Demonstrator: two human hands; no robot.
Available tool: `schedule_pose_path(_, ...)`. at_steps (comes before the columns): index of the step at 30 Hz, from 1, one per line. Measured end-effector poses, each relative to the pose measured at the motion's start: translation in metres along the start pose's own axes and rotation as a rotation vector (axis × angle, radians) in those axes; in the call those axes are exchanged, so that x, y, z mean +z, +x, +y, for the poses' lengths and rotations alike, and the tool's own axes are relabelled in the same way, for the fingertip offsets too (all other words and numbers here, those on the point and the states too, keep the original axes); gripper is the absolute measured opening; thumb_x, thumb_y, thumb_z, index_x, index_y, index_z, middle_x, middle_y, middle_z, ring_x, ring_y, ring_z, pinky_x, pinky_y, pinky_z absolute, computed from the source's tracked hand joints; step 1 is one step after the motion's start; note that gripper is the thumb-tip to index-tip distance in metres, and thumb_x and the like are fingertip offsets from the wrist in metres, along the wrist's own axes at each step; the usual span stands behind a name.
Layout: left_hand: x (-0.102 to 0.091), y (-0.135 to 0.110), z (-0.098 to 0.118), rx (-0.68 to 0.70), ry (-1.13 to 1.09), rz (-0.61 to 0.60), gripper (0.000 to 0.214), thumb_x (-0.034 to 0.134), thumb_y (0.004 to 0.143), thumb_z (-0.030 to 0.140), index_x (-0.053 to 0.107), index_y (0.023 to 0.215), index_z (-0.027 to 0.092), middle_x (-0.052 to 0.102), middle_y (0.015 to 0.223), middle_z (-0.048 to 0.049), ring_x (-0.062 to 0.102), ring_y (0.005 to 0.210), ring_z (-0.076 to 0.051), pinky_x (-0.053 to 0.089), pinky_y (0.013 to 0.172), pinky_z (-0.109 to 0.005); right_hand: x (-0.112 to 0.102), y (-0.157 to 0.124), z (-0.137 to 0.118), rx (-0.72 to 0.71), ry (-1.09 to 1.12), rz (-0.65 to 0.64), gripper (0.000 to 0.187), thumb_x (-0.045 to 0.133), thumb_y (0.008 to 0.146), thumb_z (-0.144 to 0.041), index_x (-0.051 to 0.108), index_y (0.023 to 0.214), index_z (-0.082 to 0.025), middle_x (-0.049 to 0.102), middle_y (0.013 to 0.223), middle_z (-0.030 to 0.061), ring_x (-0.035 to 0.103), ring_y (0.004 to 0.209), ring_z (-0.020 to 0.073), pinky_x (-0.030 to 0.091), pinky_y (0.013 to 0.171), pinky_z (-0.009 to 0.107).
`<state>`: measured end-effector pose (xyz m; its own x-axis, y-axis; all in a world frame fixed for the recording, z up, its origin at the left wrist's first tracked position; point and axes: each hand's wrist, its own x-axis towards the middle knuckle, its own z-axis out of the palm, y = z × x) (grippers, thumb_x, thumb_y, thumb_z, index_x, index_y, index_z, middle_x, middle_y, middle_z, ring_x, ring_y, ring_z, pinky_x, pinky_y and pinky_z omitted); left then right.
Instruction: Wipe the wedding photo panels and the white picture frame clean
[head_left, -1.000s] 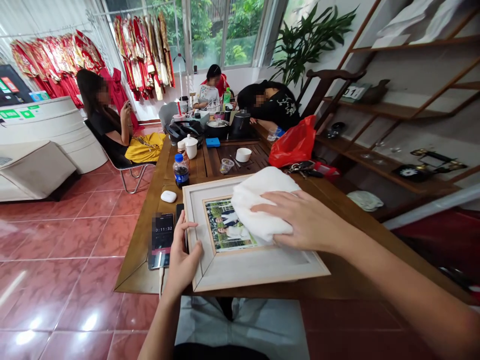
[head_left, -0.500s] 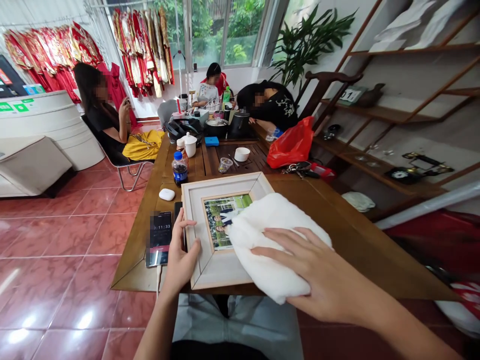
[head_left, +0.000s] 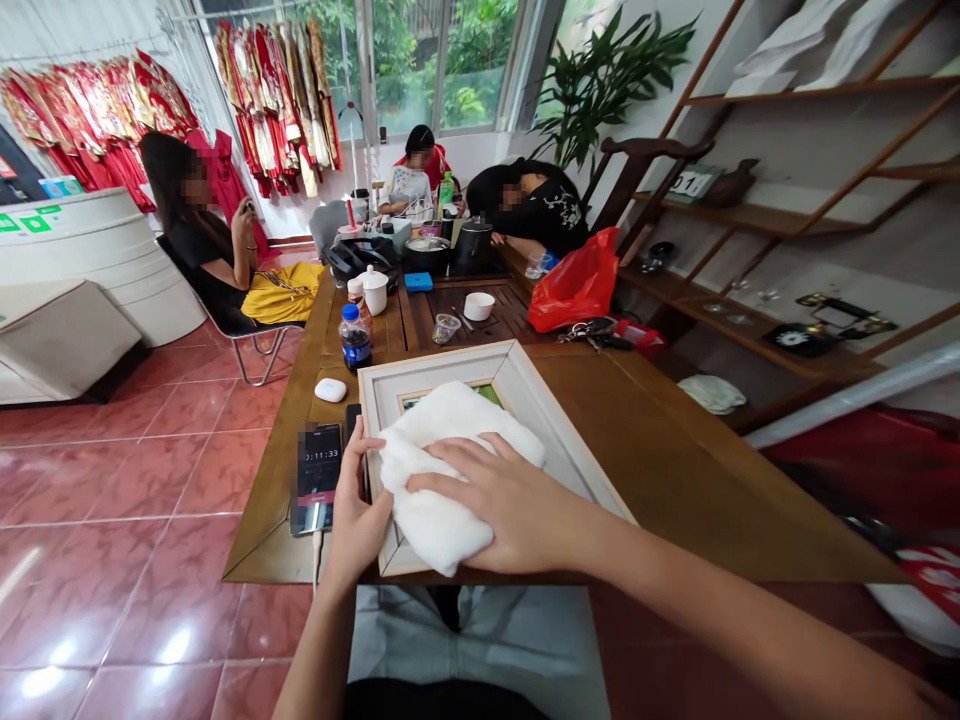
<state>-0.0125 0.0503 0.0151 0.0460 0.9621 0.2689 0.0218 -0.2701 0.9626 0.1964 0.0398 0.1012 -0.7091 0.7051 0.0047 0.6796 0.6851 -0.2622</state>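
A picture frame [head_left: 555,430] with a pale wooden edge and a wide whitish mat lies face up at the near edge of the table. My right hand [head_left: 495,490] presses a folded white cloth [head_left: 431,430] onto its left and middle part, fingers bent over the fabric. Most of the photo [head_left: 487,394] is hidden under the cloth; only a green strip shows at the top. On the frame's left side, my left hand [head_left: 361,505] grips the edge, thumb on top, close to the cloth's left end.
Left of the frame are a phone [head_left: 316,480] on a cable, a white earbud case [head_left: 331,390] and a cola bottle [head_left: 355,340]. Beyond stand a small white bowl [head_left: 479,305] and a red plastic bag [head_left: 576,285]. Three people sit around the wooden table [head_left: 675,480].
My right hand has slid the white cloth leftward across the frame, covering most of the photo and uncovering the frame's right side. My left hand keeps its hold on the left edge.
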Motion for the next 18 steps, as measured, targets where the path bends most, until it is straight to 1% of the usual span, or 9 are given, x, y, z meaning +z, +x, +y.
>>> schedule_pose_path(2, 0.0, 0.0, 0.0, -0.006, -0.004, -0.001, 0.035, 0.065, 0.087, 0.023, 0.054, 0.12, 0.027, 0.024, 0.171, -0.0093, 0.03, 0.155, -0.028, 0.029, 0.125, -0.046, -0.005, 0.007, 0.005, -0.003, -0.012, -0.005, 0.064, 0.071, 0.08, -0.045, 0.057, 0.141, -0.029, 0.055, 0.145, 0.0183, 0.047, 0.135, 0.0395, 0.036, 0.104, 0.059)
schedule_pose_path(4, 0.0, 0.001, 0.0, -0.001, -0.011, -0.008, 0.04, 0.065, 0.089, 0.025, 0.052, 0.127, 0.027, 0.025, 0.17, -0.0095, 0.03, 0.156, -0.028, 0.028, 0.125, -0.045, -0.009, 0.015, 0.012, 0.001, -0.033, -0.015, 0.063, 0.071, 0.08, -0.041, 0.057, 0.141, -0.03, 0.055, 0.145, 0.0171, 0.048, 0.135, 0.0385, 0.037, 0.103, 0.058)
schedule_pose_path(6, -0.001, 0.001, 0.0, 0.007, -0.015, -0.014, 0.048, 0.065, 0.09, 0.026, 0.049, 0.135, 0.027, 0.028, 0.169, -0.0101, 0.028, 0.156, -0.028, 0.027, 0.126, -0.046, -0.011, 0.025, 0.02, 0.024, -0.068, -0.01, 0.065, 0.07, 0.08, -0.041, 0.055, 0.143, -0.03, 0.053, 0.148, 0.0179, 0.047, 0.136, 0.0394, 0.037, 0.103, 0.059)
schedule_pose_path(8, -0.001, 0.001, 0.001, 0.013, -0.006, -0.02, 0.051, 0.064, 0.091, 0.026, 0.047, 0.139, 0.028, 0.03, 0.168, -0.01, 0.026, 0.157, -0.028, 0.024, 0.127, -0.047, -0.011, 0.036, 0.028, 0.056, -0.114, 0.025, 0.068, 0.068, 0.083, -0.043, 0.051, 0.148, -0.028, 0.048, 0.152, 0.0203, 0.044, 0.138, 0.0411, 0.036, 0.104, 0.062)
schedule_pose_path(10, -0.001, 0.001, 0.001, 0.011, 0.007, -0.022, 0.046, 0.062, 0.091, 0.026, 0.049, 0.135, 0.028, 0.028, 0.169, -0.0094, 0.024, 0.158, -0.028, 0.022, 0.128, -0.048, -0.01, 0.047, 0.036, 0.08, -0.152, 0.072, 0.07, 0.065, 0.086, -0.043, 0.047, 0.151, -0.027, 0.045, 0.155, 0.0217, 0.042, 0.14, 0.0418, 0.035, 0.104, 0.064)
schedule_pose_path(13, -0.002, 0.0, 0.001, 0.008, 0.016, -0.022, 0.036, 0.061, 0.091, 0.025, 0.053, 0.126, 0.027, 0.022, 0.171, -0.0094, 0.021, 0.159, -0.028, 0.019, 0.128, -0.049, -0.008, 0.057, 0.042, 0.082, -0.171, 0.109, 0.068, 0.063, 0.089, -0.041, 0.046, 0.153, -0.027, 0.044, 0.155, 0.0217, 0.041, 0.141, 0.0409, 0.034, 0.105, 0.065)
schedule_pose_path(15, -0.002, 0.0, 0.001, 0.011, 0.029, -0.02, 0.034, 0.06, 0.091, 0.025, 0.053, 0.125, 0.027, 0.022, 0.171, -0.0098, 0.021, 0.159, -0.028, 0.019, 0.128, -0.048, -0.006, 0.057, 0.042, 0.073, -0.173, 0.115, 0.067, 0.062, 0.09, -0.04, 0.045, 0.153, -0.027, 0.043, 0.156, 0.0224, 0.039, 0.142, 0.0412, 0.034, 0.104, 0.065)
schedule_pose_path(18, -0.002, 0.0, -0.001, 0.023, 0.052, -0.017, 0.034, 0.061, 0.092, 0.027, 0.054, 0.125, 0.026, 0.023, 0.171, -0.0102, 0.022, 0.158, -0.028, 0.021, 0.128, -0.047, -0.004, 0.047, 0.037, 0.054, -0.152, 0.097, 0.065, 0.062, 0.091, -0.042, 0.048, 0.153, -0.028, 0.043, 0.157, 0.0232, 0.039, 0.143, 0.0423, 0.034, 0.106, 0.066)
